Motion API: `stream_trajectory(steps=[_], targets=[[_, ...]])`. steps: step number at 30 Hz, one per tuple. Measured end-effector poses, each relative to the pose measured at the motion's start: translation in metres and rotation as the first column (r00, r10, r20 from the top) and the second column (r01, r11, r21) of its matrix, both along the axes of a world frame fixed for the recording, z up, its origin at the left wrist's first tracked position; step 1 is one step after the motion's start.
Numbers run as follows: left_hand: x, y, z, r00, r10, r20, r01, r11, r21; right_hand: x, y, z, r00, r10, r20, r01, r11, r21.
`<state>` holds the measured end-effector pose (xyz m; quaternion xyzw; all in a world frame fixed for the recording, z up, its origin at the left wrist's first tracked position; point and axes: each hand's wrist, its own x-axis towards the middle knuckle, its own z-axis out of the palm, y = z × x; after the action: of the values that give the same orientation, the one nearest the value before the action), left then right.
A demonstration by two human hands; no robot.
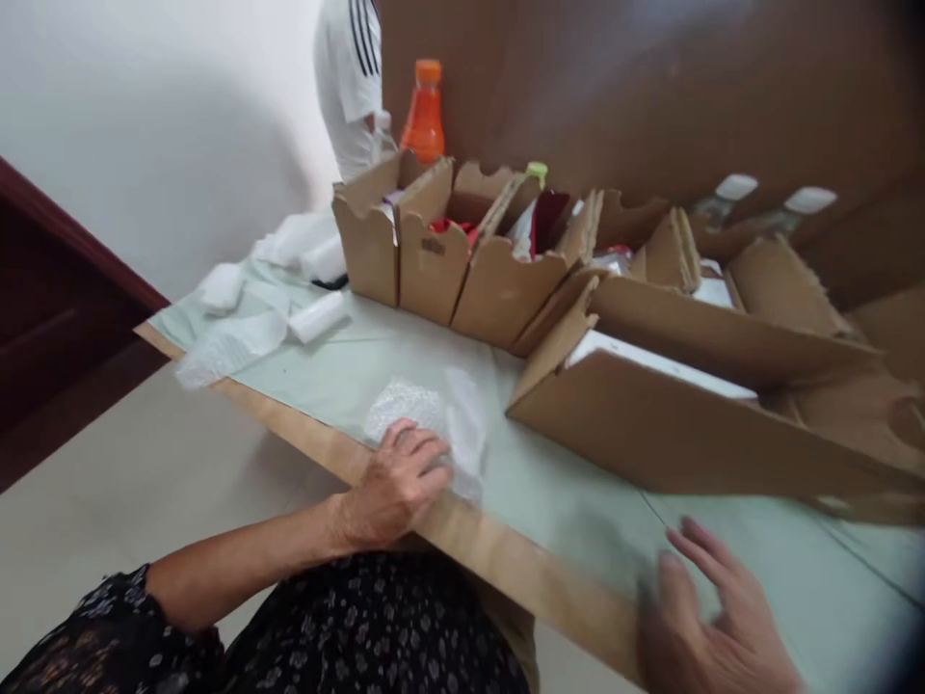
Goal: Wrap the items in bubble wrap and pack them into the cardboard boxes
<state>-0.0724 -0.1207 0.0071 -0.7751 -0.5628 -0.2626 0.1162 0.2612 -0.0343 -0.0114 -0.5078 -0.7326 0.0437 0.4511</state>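
L hand (397,487) on bubble wrap (405,403), can't tell grip | R hand (719,617) nr tbl (570,501), released

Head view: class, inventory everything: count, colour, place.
Table: 1, pale green, centre
Boxes: several, brown, on table
Box contents: several, red, white, inside
Bottle: 1, orange, back
Clear bottles: 3, white caps, back
Cap: 1, green, above boxes
Plastic bundles: several, white, left
Bubble wrap: 1, whitish, centre
Plastic sheet: 1, translucent, centre
Person: 1, white shirt, back
Panels: 2, maroon left, brown back
Wall: 1, white, left
Floor: 1, pale, below
Sleeve: 1, black, bottom
Left hand: 1, on bubble wrap
Right hand: 1, bare, lower right
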Motion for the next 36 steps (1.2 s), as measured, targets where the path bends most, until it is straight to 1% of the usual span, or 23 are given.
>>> stream_trajectory(steps=[1, 3, 4, 6, 7, 8, 10, 12, 13, 15, 18, 19, 20, 22, 23, 25, 26, 27, 29, 31, 32, 34, 36], targets=[[0.014, -0.005, 0.0, 0.998, -0.069, -0.008, 0.068, 0.993, -0.091, -0.009, -0.012, 0.009, 1.0, 0.019, 0.022, -0.019, 0.999, 0.035], [0.032, -0.007, 0.005, 0.986, -0.163, -0.041, 0.148, 0.955, -0.257, -0.031, -0.032, 0.028, 0.987, 0.161, 0.024, -0.162, 0.985, 0.054], [0.037, -0.006, 0.008, 0.978, -0.197, -0.061, 0.169, 0.935, -0.311, -0.042, -0.039, 0.038, 0.969, 0.246, 0.033, -0.247, 0.967, 0.059], [0.042, -0.003, 0.013, 0.965, -0.246, -0.086, 0.2, 0.911, -0.359, -0.064, -0.048, 0.055, 0.916, 0.395, 0.074, -0.4, 0.914, 0.07], [0.043, -0.001, 0.015, 0.962, -0.26, -0.088, 0.211, 0.907, -0.365, -0.075, -0.049, 0.059, 0.891, 0.439, 0.113, -0.447, 0.892, 0.062], [0.044, 0.0, 0.015, 0.96, -0.269, -0.08, 0.222, 0.904, -0.366, -0.085, -0.049, 0.062, 0.869, 0.467, 0.161, -0.478, 0.878, 0.036], [0.042, 0.0, 0.014, 0.961, -0.272, -0.041, 0.239, 0.9, -0.365, -0.098, -0.044, 0.058, 0.823, 0.497, 0.276, -0.498, 0.864, -0.073], [0.037, -0.003, 0.012, 0.961, -0.275, 0.003, 0.257, 0.894, -0.366, -0.099, -0.036, 0.046, 0.766, 0.517, 0.381, -0.472, 0.856, -0.214], [0.033, -0.005, 0.011, 0.961, -0.276, 0.028, 0.266, 0.89, -0.369, -0.094, -0.033, 0.038, 0.746, 0.519, 0.417, -0.443, 0.855, -0.271], [0.024, -0.009, 0.01, 0.957, -0.273, 0.094, 0.288, 0.878, -0.382, -0.07, -0.031, 0.026, 0.763, 0.469, 0.445, -0.352, 0.879, -0.323], [0.007, -0.011, 0.014, 0.935, -0.258, 0.243, 0.335, 0.866, -0.37, -0.02, -0.035, 0.021, 0.867, 0.318, 0.383, -0.203, 0.928, -0.312], [0.001, -0.011, 0.015, 0.933, -0.238, 0.271, 0.324, 0.882, -0.341, -0.005, -0.035, 0.022, 0.897, 0.258, 0.359, -0.155, 0.944, -0.291], [-0.006, -0.01, 0.015, 0.941, -0.201, 0.274, 0.282, 0.911, -0.301, 0.007, -0.034, 0.023, 0.918, 0.203, 0.342, -0.113, 0.958, -0.265], [-0.018, -0.008, 0.013, 0.975, -0.055, 0.215, 0.101, 0.972, -0.212, 0.02, -0.025, 0.022, 0.935, 0.109, 0.337, -0.035, 0.975, -0.218], [-0.025, -0.007, 0.01, 0.985, 0.048, 0.165, -0.018, 0.984, -0.179, 0.02, -0.017, 0.019, 0.935, 0.071, 0.347, 0.001, 0.979, -0.204], [-0.035, -0.007, 0.002, 0.969, 0.238, 0.064, -0.224, 0.959, -0.172, 0.01, 0.003, 0.012, 0.927, 0.016, 0.376, 0.069, 0.975, -0.212], [-0.039, -0.008, -0.003, 0.953, 0.301, 0.028, -0.291, 0.937, -0.192, 0.002, 0.012, 0.008, 0.921, -0.001, 0.39, 0.098, 0.969, -0.227], [-0.042, -0.01, -0.006, 0.941, 0.337, 0.01, -0.327, 0.919, -0.219, -0.007, 0.019, 0.005, 0.918, -0.005, 0.398, 0.11, 0.964, -0.243], [-0.042, -0.014, -0.008, 0.936, 0.351, 0.035, -0.329, 0.905, -0.27, -0.022, 0.022, 0.005, 0.929, 0.028, 0.37, 0.076, 0.962, -0.263], [-0.036, -0.015, -0.001, 0.931, 0.341, 0.128, -0.288, 0.904, -0.315, -0.026, 0.01, 0.014, 0.96, 0.065, 0.272, 0.005, 0.968, -0.251], [-0.031, -0.013, 0.006, 0.922, 0.341, 0.182, -0.268, 0.903, -0.335, -0.023, 0.001, 0.02, 0.976, 0.055, 0.209, -0.006, 0.974, -0.227], [-0.02, -0.004, 0.021, 0.9, 0.341, 0.272, -0.231, 0.901, -0.367, -0.012, -0.02, 0.032, 0.994, -0.045, 0.096, 0.059, 0.986, -0.154], [-0.01, 0.014, 0.029, 0.899, 0.316, 0.302, -0.189, 0.904, -0.383, 0.004, -0.034, 0.037, 0.983, -0.177, 0.048, 0.18, 0.98, -0.081]])
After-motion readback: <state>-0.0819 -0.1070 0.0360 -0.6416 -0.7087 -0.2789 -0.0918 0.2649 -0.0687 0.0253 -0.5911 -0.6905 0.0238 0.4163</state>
